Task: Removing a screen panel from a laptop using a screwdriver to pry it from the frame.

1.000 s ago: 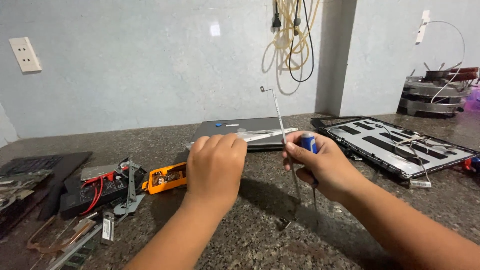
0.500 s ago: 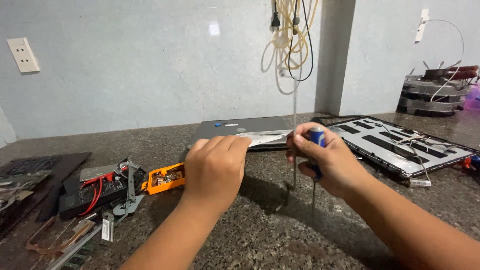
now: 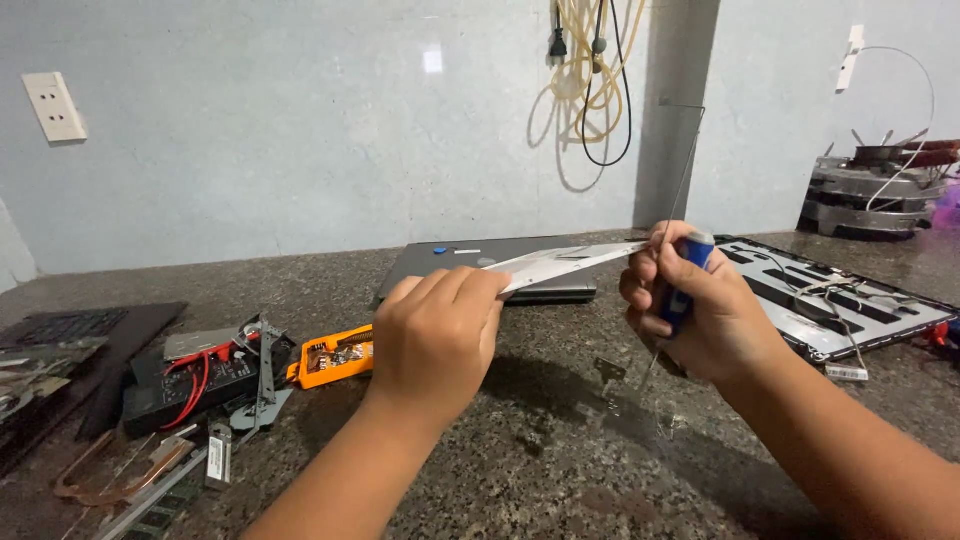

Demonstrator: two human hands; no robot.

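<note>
My left hand (image 3: 435, 340) grips one end of a thin grey metal strip (image 3: 570, 262) held above the dark granite counter (image 3: 560, 450). The strip's other end is in my right hand (image 3: 700, 305), together with a blue-handled screwdriver (image 3: 686, 275). A thin wire (image 3: 685, 165) rises from that end of the strip. Behind the strip lies a closed grey laptop (image 3: 470, 262).
An opened laptop cover panel (image 3: 830, 305) with cables lies at the right. An orange part (image 3: 335, 358), a black battery with red wires (image 3: 195, 380), copper heat pipes (image 3: 120, 475) and a black keyboard (image 3: 70, 345) sit at the left. Cables (image 3: 590, 70) hang on the wall.
Both hands have risen and moved slightly apart, so more of the strip shows between them. The wire now stands up to the right.
</note>
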